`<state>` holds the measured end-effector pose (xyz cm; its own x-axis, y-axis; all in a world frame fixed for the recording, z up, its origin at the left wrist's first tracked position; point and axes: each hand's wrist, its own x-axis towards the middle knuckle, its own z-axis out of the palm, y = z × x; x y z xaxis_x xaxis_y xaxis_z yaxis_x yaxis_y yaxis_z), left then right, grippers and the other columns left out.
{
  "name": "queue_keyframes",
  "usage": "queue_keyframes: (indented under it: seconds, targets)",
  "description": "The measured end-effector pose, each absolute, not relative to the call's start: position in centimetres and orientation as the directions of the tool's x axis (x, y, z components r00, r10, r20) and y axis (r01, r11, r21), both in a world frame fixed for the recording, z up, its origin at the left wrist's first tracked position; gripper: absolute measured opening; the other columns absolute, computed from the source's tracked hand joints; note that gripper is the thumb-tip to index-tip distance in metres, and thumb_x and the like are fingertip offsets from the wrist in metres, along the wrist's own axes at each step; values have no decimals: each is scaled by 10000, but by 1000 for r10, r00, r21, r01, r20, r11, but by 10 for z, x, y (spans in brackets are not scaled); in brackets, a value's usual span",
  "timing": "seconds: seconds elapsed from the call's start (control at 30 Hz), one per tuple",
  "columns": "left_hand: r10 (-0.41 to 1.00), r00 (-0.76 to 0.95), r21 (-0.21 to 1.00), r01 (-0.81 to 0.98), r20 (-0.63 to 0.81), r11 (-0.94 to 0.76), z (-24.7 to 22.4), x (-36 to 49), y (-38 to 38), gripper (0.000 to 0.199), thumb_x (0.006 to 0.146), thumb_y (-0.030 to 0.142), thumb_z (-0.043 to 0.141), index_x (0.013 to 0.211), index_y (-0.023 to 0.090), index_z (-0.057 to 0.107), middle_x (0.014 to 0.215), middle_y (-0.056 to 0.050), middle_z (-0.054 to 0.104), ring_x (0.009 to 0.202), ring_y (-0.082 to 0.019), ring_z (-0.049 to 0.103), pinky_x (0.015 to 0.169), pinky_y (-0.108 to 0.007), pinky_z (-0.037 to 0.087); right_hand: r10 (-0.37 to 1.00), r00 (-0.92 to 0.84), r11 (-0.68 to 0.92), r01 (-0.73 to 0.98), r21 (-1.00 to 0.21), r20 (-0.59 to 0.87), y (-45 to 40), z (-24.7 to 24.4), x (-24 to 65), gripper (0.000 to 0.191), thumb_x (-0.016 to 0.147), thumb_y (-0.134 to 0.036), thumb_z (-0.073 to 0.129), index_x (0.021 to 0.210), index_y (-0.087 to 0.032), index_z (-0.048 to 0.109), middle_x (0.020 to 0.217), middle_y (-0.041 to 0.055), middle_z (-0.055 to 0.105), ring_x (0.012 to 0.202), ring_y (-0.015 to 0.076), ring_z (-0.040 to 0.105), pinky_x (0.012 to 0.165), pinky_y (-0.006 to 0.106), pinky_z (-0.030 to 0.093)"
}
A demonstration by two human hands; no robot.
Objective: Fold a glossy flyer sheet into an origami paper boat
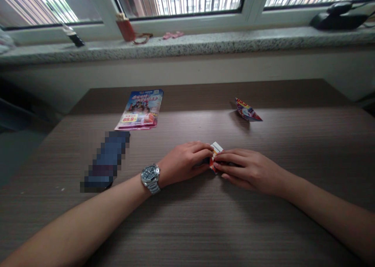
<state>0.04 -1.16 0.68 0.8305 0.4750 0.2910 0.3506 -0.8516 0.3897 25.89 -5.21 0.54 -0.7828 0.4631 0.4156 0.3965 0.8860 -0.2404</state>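
You are holding a small folded paper [215,156] between your left hand [182,163] and right hand [249,171].
Your fingers [228,161] are pinching it closed; a larger folded piece [247,110] is sitting beyond it, apparently complete.

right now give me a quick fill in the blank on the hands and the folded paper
A small folded white-and-red printed paper is pinched between the left hand and the right hand by their ____.
A silver metal wristwatch is worn on the ____ wrist.
A glossy colourful flyer on the brown wood-grain table shows the price ____.
A folded red-and-yellow printed paper shape lies farther along the table, straight ahead of the ____ hand.

Missing words: fingers; left; 89.9; right
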Motion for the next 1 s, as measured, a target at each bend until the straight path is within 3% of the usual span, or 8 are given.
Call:
queue_keyframes:
  seconds: [0.8, 1.0]
  targets:
    - [468, 844, 406, 344, 262, -847, 7, -2, -11, 188, 1025, 303, 534, 1159, 190, 600, 1315, -78, 652, 1172, -210, 649, 1092, -377, 490, 504, -793, 863, 442, -245, 343, -50, 3, 260, 325, 993, -267, 586, 1297, -166, 639, 1279, 138, 694, 1100, 260, 682, 939, 430, 577]
    - [455, 854, 391, 340, 251, -855, 7, -2, -10, 210, 1026, 284, 527, 1199, 187, 598, 1327, -87, 648, 1194, -215, 643, 1116, -397, 477, 512, -796, 858, 462, -223, 321, -50, 3, 259, 343, 996, -312, 583, 1304, -172, 633, 1339, 147, 654, 1173, 282, 638, 990, 451, 549]
